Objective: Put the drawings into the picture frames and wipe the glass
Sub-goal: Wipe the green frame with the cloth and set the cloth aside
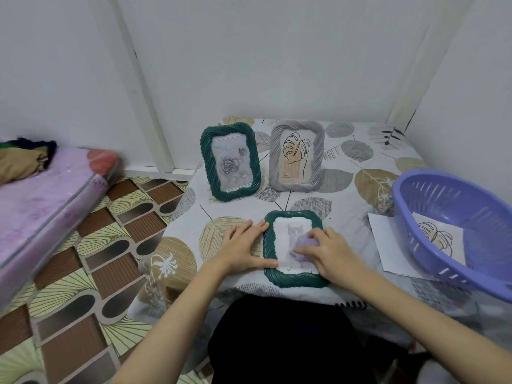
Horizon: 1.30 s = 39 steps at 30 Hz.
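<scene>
From the head camera we look down on a low table (346, 206) covered with a leaf-patterned cloth. Lying flat at its near edge is a dark green frame (270, 246) holding a cat drawing (295, 231) under the glass. Our left hand (243, 249) rests open and flat beside the frame's left border, fingers stretched out, with the fingertips and thumb touching the green rim; it grips nothing. Our right hand (331, 254) lies on the glass with its fingers curled over a small lilac cloth (306, 242), pressing it down on the lower right part of the cat picture.

Farther back, two frames stand upright side by side. The left one is a second green frame (206, 159) showing a grey rose print (230, 164). Just beside it on the right is a pale lilac-grey frame (274, 162) holding a line drawing of a leaf (296, 153).

At the table's right edge a purple plastic basket (471, 206) sits tilted toward us, with another leaf drawing (437, 236) inside it. A white sheet (385, 245) lies partly under the basket. To the left, on the patterned floor (91, 245), we see a pink mattress (41, 206).
</scene>
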Available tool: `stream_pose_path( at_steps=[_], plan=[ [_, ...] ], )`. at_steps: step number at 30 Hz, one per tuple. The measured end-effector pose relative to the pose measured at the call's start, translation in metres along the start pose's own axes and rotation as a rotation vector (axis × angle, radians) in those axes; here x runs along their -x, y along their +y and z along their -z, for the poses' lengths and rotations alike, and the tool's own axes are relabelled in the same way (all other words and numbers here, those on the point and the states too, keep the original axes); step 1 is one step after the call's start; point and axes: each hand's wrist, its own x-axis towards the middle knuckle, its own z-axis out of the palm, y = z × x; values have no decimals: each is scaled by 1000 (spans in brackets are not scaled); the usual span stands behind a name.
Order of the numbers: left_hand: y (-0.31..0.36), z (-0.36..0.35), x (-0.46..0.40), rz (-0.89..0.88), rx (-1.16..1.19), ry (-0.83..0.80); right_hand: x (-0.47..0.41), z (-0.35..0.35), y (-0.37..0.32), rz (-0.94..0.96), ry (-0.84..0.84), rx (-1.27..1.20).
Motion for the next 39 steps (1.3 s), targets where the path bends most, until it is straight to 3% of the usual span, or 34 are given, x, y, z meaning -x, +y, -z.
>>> stream_pose_path(
  at_steps=[4,7,11,17,24,30,35,39],
  plan=[
    [1,-1,1,0,0,-3,-32,-7,-13,-231,-119,-10],
    [1,-1,1,1,-5,5,-18,-6,-30,-54,-24,-53],
    [2,0,1,3,-1,-3,14,10,-12,168,-51,-5],
    [3,1,1,13,8,-13,-16,-1,-6,-85,-35,45],
    [3,1,2,11,22,-10,22,7,-2,128,-9,7],
    [4,1,2,18,25,-15,0,7,6,-27,-4,91],
    [4,1,1,16,30,-18,33,13,6,131,50,51],
    [4,1,2,18,37,-21,23,18,22,22,-7,141]
  ],
)
